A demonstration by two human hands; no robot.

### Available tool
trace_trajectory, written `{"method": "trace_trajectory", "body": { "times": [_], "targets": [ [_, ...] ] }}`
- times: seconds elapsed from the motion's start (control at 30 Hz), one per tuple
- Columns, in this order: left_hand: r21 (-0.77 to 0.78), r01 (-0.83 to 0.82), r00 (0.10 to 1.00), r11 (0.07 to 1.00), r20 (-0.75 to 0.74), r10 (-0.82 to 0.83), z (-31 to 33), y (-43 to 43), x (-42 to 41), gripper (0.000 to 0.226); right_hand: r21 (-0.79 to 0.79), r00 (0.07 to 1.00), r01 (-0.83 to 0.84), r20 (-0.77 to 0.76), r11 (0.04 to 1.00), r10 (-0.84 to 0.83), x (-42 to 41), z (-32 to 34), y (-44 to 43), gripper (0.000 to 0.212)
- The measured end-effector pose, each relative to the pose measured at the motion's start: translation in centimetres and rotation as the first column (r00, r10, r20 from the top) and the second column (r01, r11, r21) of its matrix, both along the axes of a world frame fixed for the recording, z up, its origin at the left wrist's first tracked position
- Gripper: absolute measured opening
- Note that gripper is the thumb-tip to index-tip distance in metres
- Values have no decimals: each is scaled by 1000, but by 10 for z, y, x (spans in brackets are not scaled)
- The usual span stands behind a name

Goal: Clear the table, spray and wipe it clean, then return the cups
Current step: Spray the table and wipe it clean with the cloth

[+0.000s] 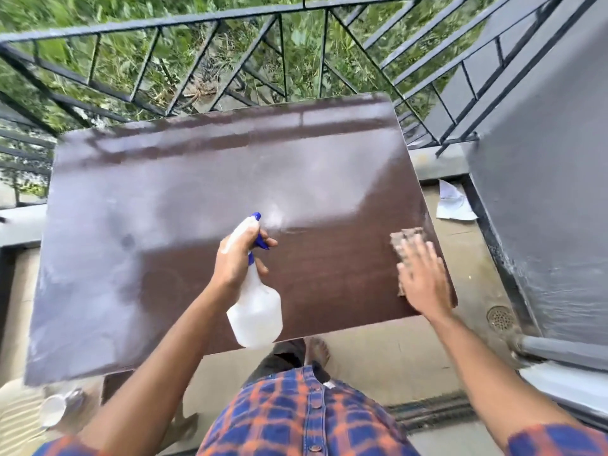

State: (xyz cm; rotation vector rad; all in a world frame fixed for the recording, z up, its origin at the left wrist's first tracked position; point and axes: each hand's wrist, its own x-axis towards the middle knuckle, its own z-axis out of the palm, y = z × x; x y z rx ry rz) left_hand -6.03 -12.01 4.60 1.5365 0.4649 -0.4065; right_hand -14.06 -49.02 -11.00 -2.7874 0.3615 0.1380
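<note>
A dark brown table (pixel 164 225) fills the middle of the head view, its top bare and shiny. My left hand (pixel 238 258) grips a white spray bottle (pixel 256 317) with a blue nozzle and trigger, held over the table's near middle; a puff of mist hangs at the nozzle. My right hand (pixel 424 281) lies flat, fingers spread, on a brownish cloth (pixel 408 238) at the table's right edge. White cups (pixel 54 409) stand blurred on a pale surface at the lower left, below the table's near corner.
A dark metal railing (pixel 230 60) runs behind and to the left of the table, with greenery beyond. A grey wall (pixel 543 192) rises on the right. White paper (pixel 454 202) lies on the floor by the wall, and a floor drain (pixel 500 317) sits nearby.
</note>
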Motion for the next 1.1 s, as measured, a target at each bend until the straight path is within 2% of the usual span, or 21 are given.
{"method": "trace_trajectory", "body": {
  "times": [0.13, 0.27, 0.33, 0.4, 0.53, 0.63, 0.73, 0.83, 1.1],
  "targets": [
    [16, 47, 999, 999, -10, -47, -2, -13, -20, 38, -29, 976, 218, 19, 975, -218, -46, -5, -11, 56],
    [-9, 48, 999, 999, 17, -48, -2, -20, -36, 37, -37, 935, 355, 27, 934, -354, -63, -10, 44, 61],
    [6, 58, 998, 998, 23, -58, -1, -18, -40, 37, -28, 931, 365, 44, 931, -364, -67, -12, 77, 59],
    [18, 59, 998, 998, 29, -59, 1, -12, -42, 36, -33, 956, 288, 63, 957, -286, -68, -12, 112, 60],
    [43, 1, 1000, 999, 30, -2, 1, 12, -37, 35, -12, 993, -107, 47, 994, 108, -60, -8, 187, 65],
    [60, -44, 999, 997, 25, 43, -5, 39, -26, 37, 44, 929, -366, 72, 929, 363, -41, -3, 234, 63],
    [58, -99, 995, 993, 22, 98, -10, 67, -12, 40, 44, 856, -510, 128, 859, 501, 1, -2, 259, 55],
    [53, -153, 988, 987, 1, 153, -14, 98, 12, 40, 17, 847, -523, 118, 852, 518, 63, -2, 277, 51],
    [2, -171, 985, 985, -13, 171, -27, 160, 115, 38, 2, 927, -363, 103, 932, 361, 249, 1, 291, 55]
  ]
}}
